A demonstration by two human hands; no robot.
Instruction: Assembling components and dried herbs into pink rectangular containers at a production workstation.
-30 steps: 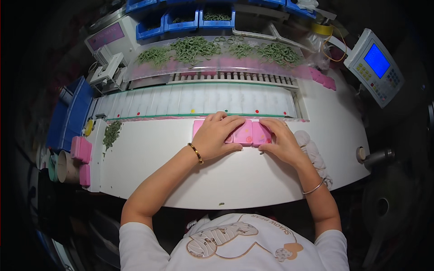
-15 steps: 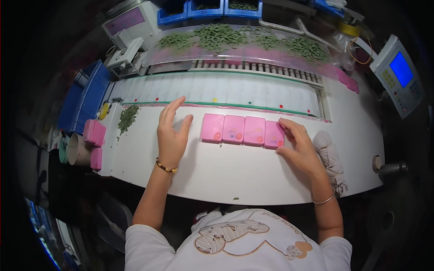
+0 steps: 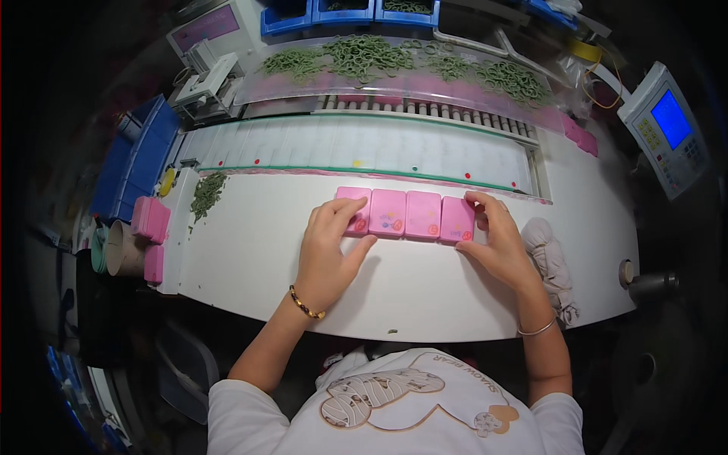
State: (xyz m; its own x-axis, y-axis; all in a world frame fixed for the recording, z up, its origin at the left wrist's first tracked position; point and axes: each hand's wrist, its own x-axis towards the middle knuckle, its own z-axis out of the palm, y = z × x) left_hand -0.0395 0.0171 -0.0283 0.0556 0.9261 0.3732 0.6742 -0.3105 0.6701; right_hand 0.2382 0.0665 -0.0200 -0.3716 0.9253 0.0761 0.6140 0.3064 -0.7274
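Left hand (image 3: 324, 241) has moved rightward, its parted fingers and those of the right hand (image 3: 497, 244) bracketing four pink rectangular blocks (image 3: 422, 212).

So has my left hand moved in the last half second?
Yes, your left hand moved right and slightly toward you, judged against the yellow dot; it's now at the leftmost pink box.

Brown lettering (image 3: 467, 371) curved over the white shirt (image 3: 394, 412); small red marks (image 3: 434, 229) — too fine to read — stood on four pink boxes (image 3: 422, 208).
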